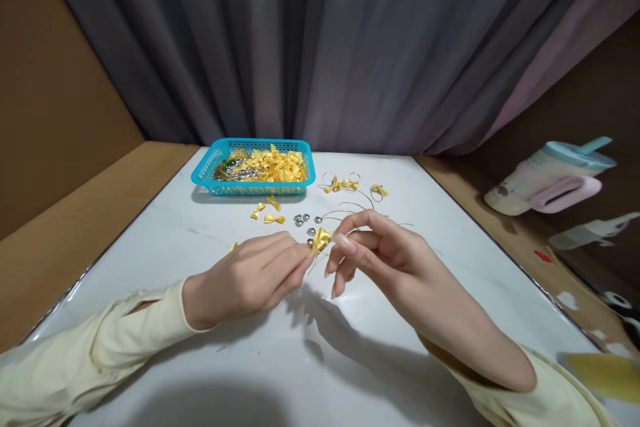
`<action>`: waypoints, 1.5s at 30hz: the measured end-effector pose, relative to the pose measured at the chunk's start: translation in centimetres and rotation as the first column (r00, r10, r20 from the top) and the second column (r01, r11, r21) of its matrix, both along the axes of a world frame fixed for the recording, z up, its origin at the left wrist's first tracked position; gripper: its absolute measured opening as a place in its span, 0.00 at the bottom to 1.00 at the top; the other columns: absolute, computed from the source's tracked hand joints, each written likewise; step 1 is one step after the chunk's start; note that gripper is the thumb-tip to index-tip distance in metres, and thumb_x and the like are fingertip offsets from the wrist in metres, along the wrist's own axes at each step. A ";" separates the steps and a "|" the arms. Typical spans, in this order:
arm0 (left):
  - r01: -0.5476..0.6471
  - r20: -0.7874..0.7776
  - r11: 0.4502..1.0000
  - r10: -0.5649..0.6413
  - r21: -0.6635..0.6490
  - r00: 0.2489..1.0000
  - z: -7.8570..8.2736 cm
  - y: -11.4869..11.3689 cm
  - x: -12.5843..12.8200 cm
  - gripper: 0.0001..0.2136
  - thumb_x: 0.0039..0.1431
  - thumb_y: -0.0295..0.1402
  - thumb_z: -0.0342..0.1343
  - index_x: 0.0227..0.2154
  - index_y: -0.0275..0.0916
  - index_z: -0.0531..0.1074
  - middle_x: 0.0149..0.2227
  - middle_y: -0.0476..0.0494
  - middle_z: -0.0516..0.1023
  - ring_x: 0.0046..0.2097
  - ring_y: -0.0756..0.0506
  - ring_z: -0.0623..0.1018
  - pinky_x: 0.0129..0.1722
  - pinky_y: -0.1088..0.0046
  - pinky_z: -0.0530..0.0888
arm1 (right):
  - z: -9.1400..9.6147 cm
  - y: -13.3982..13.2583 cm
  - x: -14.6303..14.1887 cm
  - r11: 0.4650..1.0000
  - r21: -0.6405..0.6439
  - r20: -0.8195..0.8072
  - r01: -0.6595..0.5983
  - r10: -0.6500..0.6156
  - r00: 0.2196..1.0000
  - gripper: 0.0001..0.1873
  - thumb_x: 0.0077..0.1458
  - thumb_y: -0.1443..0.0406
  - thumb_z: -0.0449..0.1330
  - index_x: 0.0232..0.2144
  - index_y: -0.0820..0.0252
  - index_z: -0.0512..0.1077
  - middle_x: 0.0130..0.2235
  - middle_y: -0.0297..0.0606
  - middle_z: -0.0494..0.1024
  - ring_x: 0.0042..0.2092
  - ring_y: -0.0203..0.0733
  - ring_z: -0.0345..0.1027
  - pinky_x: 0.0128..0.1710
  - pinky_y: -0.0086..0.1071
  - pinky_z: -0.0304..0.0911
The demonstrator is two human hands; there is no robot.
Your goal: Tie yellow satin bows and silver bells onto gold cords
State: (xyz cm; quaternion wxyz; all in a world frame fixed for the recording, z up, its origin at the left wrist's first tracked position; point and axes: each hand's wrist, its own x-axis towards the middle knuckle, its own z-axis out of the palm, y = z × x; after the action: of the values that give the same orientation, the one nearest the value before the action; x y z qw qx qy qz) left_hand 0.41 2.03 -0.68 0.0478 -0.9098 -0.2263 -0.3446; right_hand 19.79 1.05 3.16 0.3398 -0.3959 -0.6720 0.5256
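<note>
Above the white table, my left hand (260, 270) is closed, its fingertips pinching a small yellow satin ribbon bow (321, 239). My right hand (383, 257) meets the bow's right edge with thumb and index finger pinched together; what lies between those tips is too small to make out. Its other fingers are loosely curled. Thin gold wire shows close to the bow. Just beyond my hands lie several silver gem-like pieces (301, 219) and several loose yellow bows (275, 219). Farther right are bows with looped gold wire (345, 184).
A blue plastic basket (250, 190) at the back left holds a heap of yellow bows, wires and silver pieces. On the right ledge stand a tumbler with a pink handle (547, 177) and a translucent bottle (585, 233). A grey curtain (350, 47) hangs behind the table (200, 360).
</note>
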 end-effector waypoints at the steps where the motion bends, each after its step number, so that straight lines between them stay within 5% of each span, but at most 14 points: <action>1: -0.014 0.012 1.000 0.013 0.024 1.000 0.0 0.0 0.0 0.07 0.62 0.22 0.44 0.30 0.35 0.64 0.22 0.47 0.69 0.24 0.50 0.63 0.23 0.74 0.64 | 0.0 0.0 0.0 1.000 -0.011 0.010 0.015 -0.014 1.000 0.07 0.59 0.62 0.51 0.33 0.61 0.63 0.27 0.34 0.72 0.26 0.35 0.70 0.30 0.29 0.63; 7: -0.044 0.046 0.997 0.041 0.071 0.998 -0.3 0.0 0.0 0.05 0.61 0.22 0.45 0.32 0.34 0.64 0.22 0.45 0.71 0.24 0.50 0.64 0.23 0.73 0.65 | -0.2 -0.5 -0.4 0.996 0.029 0.138 0.088 -0.092 0.986 0.11 0.57 0.64 0.54 0.26 0.64 0.71 0.23 0.34 0.73 0.23 0.34 0.70 0.27 0.27 0.64; 14: -0.013 0.022 0.991 0.011 0.130 1.000 -0.7 0.3 -0.2 0.05 0.61 0.23 0.44 0.32 0.35 0.63 0.22 0.46 0.71 0.24 0.49 0.66 0.23 0.74 0.66 | -0.4 -0.3 -0.7 0.987 -0.144 0.138 -0.068 0.088 0.987 0.16 0.59 0.63 0.49 0.22 0.62 0.66 0.21 0.31 0.70 0.17 0.31 0.66 0.19 0.24 0.59; 19: -0.001 0.011 0.989 0.000 0.148 1.000 -0.6 0.4 -0.1 0.06 0.62 0.23 0.42 0.33 0.36 0.62 0.21 0.48 0.69 0.22 0.50 0.66 0.22 0.74 0.66 | -1.0 -0.4 -0.6 0.969 0.245 0.301 -0.027 -0.050 0.952 0.14 0.58 0.66 0.51 0.22 0.63 0.69 0.18 0.30 0.69 0.18 0.29 0.61 0.22 0.23 0.56; 24: -0.056 0.026 0.979 0.052 0.195 0.998 -0.4 0.1 0.0 0.06 0.62 0.23 0.42 0.32 0.35 0.63 0.19 0.48 0.68 0.21 0.50 0.64 0.20 0.74 0.64 | -1.7 -1.0 -0.2 0.686 0.715 0.377 -0.136 -0.215 0.901 0.11 0.55 0.74 0.48 0.30 0.66 0.71 0.21 0.33 0.67 0.21 0.31 0.55 0.22 0.26 0.50; 30: -0.093 0.056 0.983 0.085 0.160 0.995 0.2 -0.1 0.2 0.07 0.62 0.23 0.42 0.32 0.35 0.64 0.20 0.48 0.69 0.22 0.51 0.66 0.21 0.75 0.66 | -1.1 -1.7 0.3 0.382 0.861 0.480 -0.336 -0.388 0.787 0.14 0.49 0.77 0.47 0.20 0.64 0.69 0.19 0.34 0.60 0.20 0.36 0.46 0.19 0.32 0.42; 33: -0.109 0.092 0.986 0.098 0.126 0.991 0.1 -0.1 0.1 0.07 0.62 0.23 0.42 0.32 0.35 0.64 0.20 0.48 0.69 0.22 0.51 0.66 0.21 0.76 0.66 | -0.7 -2.1 0.5 0.276 0.867 0.498 -0.416 -0.422 0.758 0.15 0.47 0.78 0.47 0.16 0.61 0.65 0.18 0.36 0.61 0.21 0.37 0.47 0.20 0.32 0.44; 36: -0.114 0.150 0.991 0.102 0.074 0.983 -0.2 -0.1 0.0 0.06 0.60 0.22 0.45 0.33 0.35 0.65 0.22 0.47 0.69 0.24 0.51 0.66 0.23 0.76 0.67 | -0.2 -2.7 0.9 0.270 0.829 0.560 -0.491 -0.426 0.711 0.15 0.47 0.78 0.46 0.17 0.60 0.64 0.19 0.37 0.63 0.20 0.38 0.49 0.19 0.32 0.45; 43: -0.139 0.241 0.989 0.125 0.041 0.963 -0.7 0.1 0.0 0.05 0.59 0.21 0.47 0.32 0.36 0.65 0.23 0.49 0.70 0.25 0.52 0.67 0.26 0.76 0.68 | 1.4 -3.6 1.6 0.363 0.703 0.712 -0.612 -0.351 0.609 0.17 0.49 0.77 0.43 0.20 0.59 0.66 0.20 0.37 0.66 0.19 0.39 0.54 0.18 0.34 0.50; 45: -0.170 0.266 0.984 0.151 0.051 0.952 -0.7 0.3 0.0 0.05 0.59 0.22 0.48 0.32 0.37 0.66 0.23 0.50 0.69 0.25 0.52 0.67 0.26 0.75 0.68 | 1.5 -3.8 2.1 0.346 0.700 0.715 -0.625 -0.332 0.616 0.18 0.51 0.77 0.42 0.20 0.59 0.67 0.19 0.38 0.68 0.19 0.39 0.57 0.18 0.34 0.52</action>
State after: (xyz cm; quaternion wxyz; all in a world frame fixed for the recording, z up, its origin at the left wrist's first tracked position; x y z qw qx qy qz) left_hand 0.43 2.30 -1.42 0.0790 -0.8328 -0.2909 -0.4644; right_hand 21.89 -2.71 4.62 0.1197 -0.2401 -0.9527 -0.1424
